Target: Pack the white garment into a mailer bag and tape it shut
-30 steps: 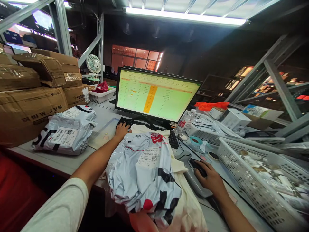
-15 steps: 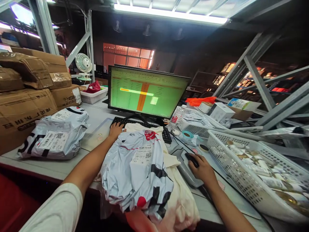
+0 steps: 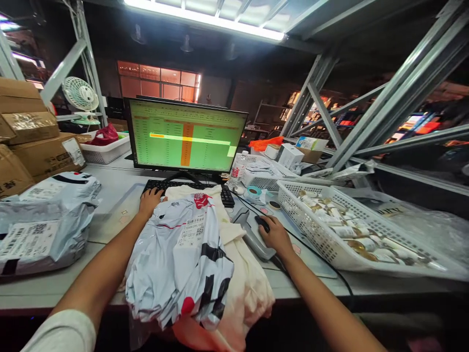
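My left hand (image 3: pixel 151 199) rests on the black keyboard (image 3: pixel 227 196) with its fingers spread over the keys. My right hand (image 3: pixel 277 235) is closed around a black computer mouse (image 3: pixel 263 223). Between my arms lies a white plastic mailer bag (image 3: pixel 176 264) with black and red print and a shipping label (image 3: pixel 191 231). Cream cloth (image 3: pixel 244 274) sticks out from under the bag on its right. A grey barcode scanner (image 3: pixel 254 237) lies just left of the mouse. Behind the keyboard stands a monitor (image 3: pixel 186 137) with a green spreadsheet on screen.
Labelled mailer parcels (image 3: pixel 44 234) and cardboard boxes (image 3: pixel 36 142) sit on the left. A white perforated basket (image 3: pixel 311 239) of small rolled items stands at right. Behind it are a plastic bottle (image 3: pixel 238 168), tape rolls (image 3: pixel 253 192) and a smaller basket (image 3: pixel 269 181).
The camera view has turned right, so everything appears further left and more of the right-hand basket shows. Both hands keep their places on the keyboard and mouse.
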`<state>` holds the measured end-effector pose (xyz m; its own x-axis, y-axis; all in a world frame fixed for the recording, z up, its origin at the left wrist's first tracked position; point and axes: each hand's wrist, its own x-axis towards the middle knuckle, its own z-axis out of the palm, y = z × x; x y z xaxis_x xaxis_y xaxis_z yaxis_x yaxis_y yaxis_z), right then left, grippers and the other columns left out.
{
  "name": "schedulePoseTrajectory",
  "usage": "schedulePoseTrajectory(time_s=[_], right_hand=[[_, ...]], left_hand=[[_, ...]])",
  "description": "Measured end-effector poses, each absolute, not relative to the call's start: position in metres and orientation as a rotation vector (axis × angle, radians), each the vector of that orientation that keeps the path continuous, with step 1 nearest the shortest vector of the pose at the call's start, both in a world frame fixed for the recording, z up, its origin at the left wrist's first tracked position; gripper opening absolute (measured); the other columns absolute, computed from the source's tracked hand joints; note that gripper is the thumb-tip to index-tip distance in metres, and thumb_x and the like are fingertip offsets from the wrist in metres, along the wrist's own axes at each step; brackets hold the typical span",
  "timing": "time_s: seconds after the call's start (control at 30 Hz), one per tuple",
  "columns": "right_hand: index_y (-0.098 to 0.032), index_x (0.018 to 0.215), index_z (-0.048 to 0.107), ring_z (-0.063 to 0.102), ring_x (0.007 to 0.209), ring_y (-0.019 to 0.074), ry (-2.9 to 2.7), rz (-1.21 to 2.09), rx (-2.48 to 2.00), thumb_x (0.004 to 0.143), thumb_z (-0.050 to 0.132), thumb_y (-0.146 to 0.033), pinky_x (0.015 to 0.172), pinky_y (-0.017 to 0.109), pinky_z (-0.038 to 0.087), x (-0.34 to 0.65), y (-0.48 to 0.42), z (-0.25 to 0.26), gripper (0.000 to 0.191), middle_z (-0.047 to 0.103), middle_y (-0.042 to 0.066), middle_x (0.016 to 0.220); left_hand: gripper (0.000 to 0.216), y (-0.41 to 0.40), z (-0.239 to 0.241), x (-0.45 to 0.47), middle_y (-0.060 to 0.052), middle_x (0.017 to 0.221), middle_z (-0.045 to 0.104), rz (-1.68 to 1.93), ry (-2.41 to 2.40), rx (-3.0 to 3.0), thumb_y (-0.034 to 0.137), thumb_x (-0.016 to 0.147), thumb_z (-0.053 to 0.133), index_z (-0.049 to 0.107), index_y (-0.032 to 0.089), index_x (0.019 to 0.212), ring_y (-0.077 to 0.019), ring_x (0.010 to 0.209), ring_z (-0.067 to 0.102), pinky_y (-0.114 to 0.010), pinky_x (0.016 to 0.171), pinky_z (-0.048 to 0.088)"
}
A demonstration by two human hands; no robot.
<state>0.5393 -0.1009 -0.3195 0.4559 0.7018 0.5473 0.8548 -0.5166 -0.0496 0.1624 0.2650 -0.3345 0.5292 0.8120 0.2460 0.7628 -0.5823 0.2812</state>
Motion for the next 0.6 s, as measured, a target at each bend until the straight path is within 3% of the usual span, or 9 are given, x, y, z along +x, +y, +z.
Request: schedulePoseTrajectory(time_s=[0.6], right_hand=[[-0.016,0.132,0.068,0.064,0.121,0.0328,-1.305,-0.644,-2.424,0.093,0.053,-0.032,0.106,0.049,0.054,0.53,-0.1015,-0.3144,0.045,0.062,0.018,0.138]], left_hand=[[0.058,0.2702,-0.339,0.164,-0.013,0.163,0.044,0.536,1.37,2.635,0.052,0.103,0.042,0.054,0.024,0.153,-0.0376,0.148,0.04,-0.053,0.12,0.037]])
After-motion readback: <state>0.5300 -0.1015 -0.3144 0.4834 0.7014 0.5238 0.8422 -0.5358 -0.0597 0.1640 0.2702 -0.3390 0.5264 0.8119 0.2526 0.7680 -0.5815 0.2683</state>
